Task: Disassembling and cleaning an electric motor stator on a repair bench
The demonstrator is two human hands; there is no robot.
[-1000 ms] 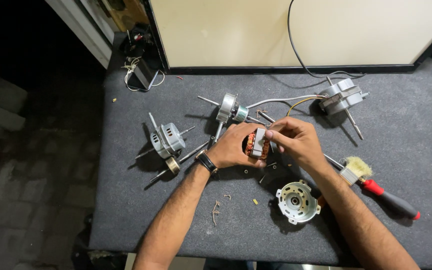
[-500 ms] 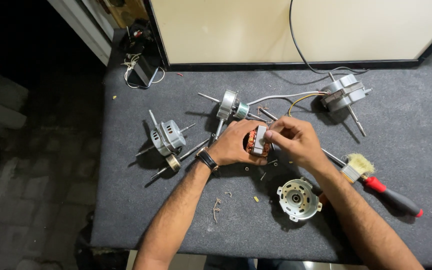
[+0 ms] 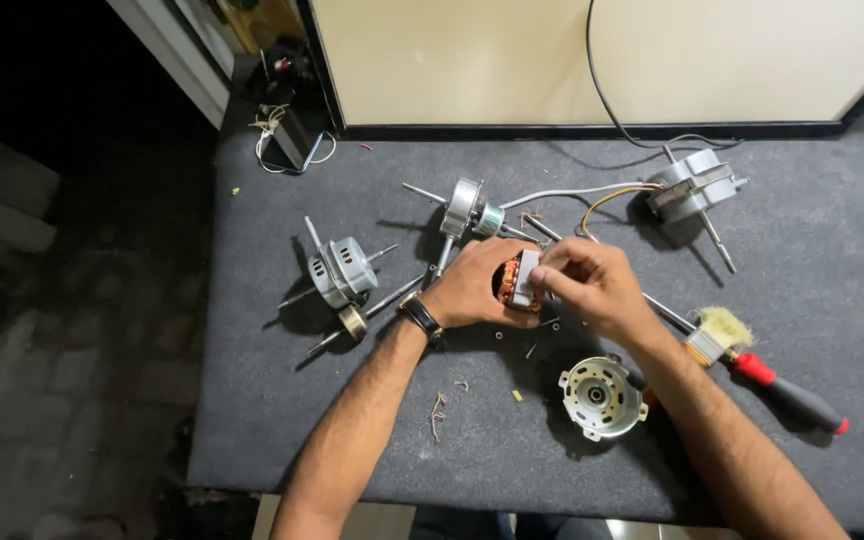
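My left hand (image 3: 467,288) wraps around a small motor stator (image 3: 518,281) with orange copper windings and a grey steel core, holding it just above the dark grey table mat (image 3: 372,440). The fingers of my right hand (image 3: 592,285) pinch the stator's right side. A black watch sits on my left wrist (image 3: 419,317). A round silver motor end cover (image 3: 602,397) lies below my right forearm. A few small screws (image 3: 532,345) lie under my hands.
A paintbrush with a red and black handle (image 3: 767,375) lies at right. Three other small motors lie around: one at left (image 3: 340,272), one above my hands (image 3: 467,208), one wired at upper right (image 3: 692,187). A cream panel (image 3: 602,60) stands behind. The floor drops off left.
Both hands stay on the stator. My right fingers have shifted slightly on its right side; the view has drifted a little.
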